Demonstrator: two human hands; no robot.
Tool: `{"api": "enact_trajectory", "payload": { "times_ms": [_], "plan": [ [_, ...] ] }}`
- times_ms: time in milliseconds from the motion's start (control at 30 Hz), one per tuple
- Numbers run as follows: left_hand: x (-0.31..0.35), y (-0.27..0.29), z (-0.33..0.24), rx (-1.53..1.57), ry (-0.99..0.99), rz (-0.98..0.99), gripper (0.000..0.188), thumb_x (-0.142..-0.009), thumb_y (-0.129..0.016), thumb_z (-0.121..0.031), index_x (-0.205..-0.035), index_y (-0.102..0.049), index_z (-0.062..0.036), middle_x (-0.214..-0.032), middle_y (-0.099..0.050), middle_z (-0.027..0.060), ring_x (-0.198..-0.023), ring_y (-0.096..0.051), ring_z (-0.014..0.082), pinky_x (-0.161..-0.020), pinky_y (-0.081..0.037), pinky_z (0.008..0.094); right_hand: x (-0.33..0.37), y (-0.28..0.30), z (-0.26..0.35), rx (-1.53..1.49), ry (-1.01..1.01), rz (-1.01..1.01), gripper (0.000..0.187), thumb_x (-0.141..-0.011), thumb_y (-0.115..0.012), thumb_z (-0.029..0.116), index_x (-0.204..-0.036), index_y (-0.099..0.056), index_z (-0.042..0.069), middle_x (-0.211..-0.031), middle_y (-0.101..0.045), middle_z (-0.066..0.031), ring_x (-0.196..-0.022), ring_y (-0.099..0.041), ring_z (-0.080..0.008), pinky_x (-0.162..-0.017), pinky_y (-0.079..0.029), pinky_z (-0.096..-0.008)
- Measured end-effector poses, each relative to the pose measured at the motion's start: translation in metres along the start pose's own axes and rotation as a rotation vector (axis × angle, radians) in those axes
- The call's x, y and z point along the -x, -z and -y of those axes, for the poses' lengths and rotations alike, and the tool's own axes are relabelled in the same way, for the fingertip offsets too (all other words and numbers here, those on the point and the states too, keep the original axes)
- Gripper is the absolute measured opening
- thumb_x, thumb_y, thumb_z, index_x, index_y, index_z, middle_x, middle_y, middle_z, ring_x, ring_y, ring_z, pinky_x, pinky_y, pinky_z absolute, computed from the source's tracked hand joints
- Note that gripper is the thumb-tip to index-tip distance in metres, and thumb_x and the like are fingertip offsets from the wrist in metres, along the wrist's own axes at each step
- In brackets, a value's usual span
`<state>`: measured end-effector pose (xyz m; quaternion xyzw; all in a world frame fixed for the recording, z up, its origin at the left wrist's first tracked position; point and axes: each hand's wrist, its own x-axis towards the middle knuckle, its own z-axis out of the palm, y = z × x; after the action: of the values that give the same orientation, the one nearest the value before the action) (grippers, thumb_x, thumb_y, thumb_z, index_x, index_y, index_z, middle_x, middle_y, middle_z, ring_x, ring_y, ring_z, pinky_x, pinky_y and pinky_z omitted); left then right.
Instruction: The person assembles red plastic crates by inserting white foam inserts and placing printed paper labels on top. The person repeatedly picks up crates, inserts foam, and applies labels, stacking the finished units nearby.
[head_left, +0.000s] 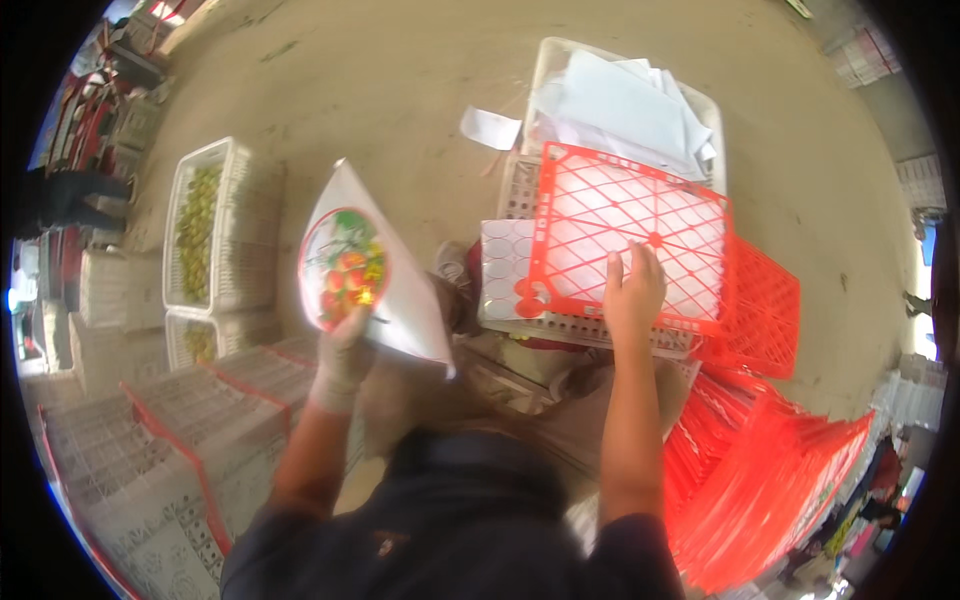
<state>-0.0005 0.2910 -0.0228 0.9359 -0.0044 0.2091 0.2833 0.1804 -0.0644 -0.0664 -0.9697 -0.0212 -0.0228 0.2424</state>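
My left hand (342, 362), in a pale glove, grips the lower edge of a white printed sheet (405, 305). The sheet is tilted and bears a round, colourful picture of fruit and leaves. On the right, a red plastic lattice panel (590, 230) with a raised rim lies over white material. My right hand (634, 285) rests on this panel with its fingers stretched out, holding nothing. Partly under the panel's left side is a pale sheet with a circle pattern (503, 265). A perforated white crate (522, 188) supports them.
Behind the panel, a white crate (722, 130) holds loose white sheets (615, 100). Red lattice panels (760, 480) pile up at the right. Stacked white crates (230, 190) with round green fruit stand at the left, near crates with red edges (165, 440). A paper scrap (490, 128) lies on the floor.
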Motion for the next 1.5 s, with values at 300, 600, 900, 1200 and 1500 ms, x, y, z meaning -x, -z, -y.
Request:
{"api": "enact_trajectory", "payload": {
  "times_ms": [300, 600, 900, 1200, 1500],
  "plan": [
    [-0.022, -0.029, -0.074, 0.293, 0.217, -0.074, 0.019, -0.083, -0.063, -0.002, -0.101, -0.062, -0.0038, -0.1, -0.064, 0.0086, -0.093, -0.062, 0.0222, -0.079, -0.051, 0.0352, 0.081, 0.012, 0.095, -1.756, -0.483, 0.897, 0.047, -0.098, -0.064, 0.034, -0.13, -0.057, 0.0, -0.102, -0.068, -0.0077, -0.091, -0.067, -0.0167, -0.068, -0.054, -0.0302],
    [-0.025, -0.002, -0.097, 1.323, 0.816, -0.164, 0.034, -0.093, -0.066, -0.027, -0.113, -0.066, 0.0009, -0.095, -0.07, 0.0059, -0.079, -0.061, 0.0109, -0.074, -0.049, 0.0265, 0.04, 0.044, 0.062, -1.298, -0.298, 0.512, 0.034, -0.088, -0.073, 0.013, -0.118, -0.061, -0.001, -0.09, -0.066, -0.0019, -0.065, -0.056, -0.007, -0.051, -0.042, -0.0217],
    [-0.015, -0.012, -0.1, 1.285, 0.806, -0.101, 0.022, -0.094, -0.069, -0.02, -0.106, -0.068, -0.0019, -0.092, -0.073, 0.0087, -0.075, -0.069, 0.0138, -0.066, -0.056, 0.0252, 0.037, 0.035, 0.06, -0.566, 0.222, -0.036, 0.046, -0.087, -0.074, 0.018, -0.125, -0.058, -0.002, -0.115, -0.065, -0.0159, -0.101, -0.064, -0.0253, -0.084, -0.052, -0.0379],
    [-0.028, -0.018, -0.133, 1.23, 0.694, -0.079, 0.021, -0.098, -0.064, -0.015, -0.113, -0.071, -0.0022, -0.101, -0.071, 0.0008, -0.093, -0.062, 0.008, -0.084, -0.05, 0.026, 0.052, 0.085, 0.138, -0.483, 0.989, 0.017, 0.031, -0.078, -0.077, 0.014, -0.106, -0.068, 0.003, -0.108, -0.067, -0.0097, -0.094, -0.066, -0.0271, -0.078, -0.053, -0.041],
    [-0.034, -0.019, -0.13, 0.931, 0.593, 0.19, 0.024, -0.096, -0.065, -0.012, -0.117, -0.068, -0.0001, -0.11, -0.068, 0.0025, -0.103, -0.059, 0.0093, -0.09, -0.048, 0.0263, 0.056, 0.088, 0.127, -0.208, 1.076, -0.137, 0.023, -0.08, -0.071, 0.011, -0.099, -0.068, 0.0, -0.095, -0.069, -0.0104, -0.073, -0.066, -0.0246, -0.061, -0.053, -0.036]
  ]
}}
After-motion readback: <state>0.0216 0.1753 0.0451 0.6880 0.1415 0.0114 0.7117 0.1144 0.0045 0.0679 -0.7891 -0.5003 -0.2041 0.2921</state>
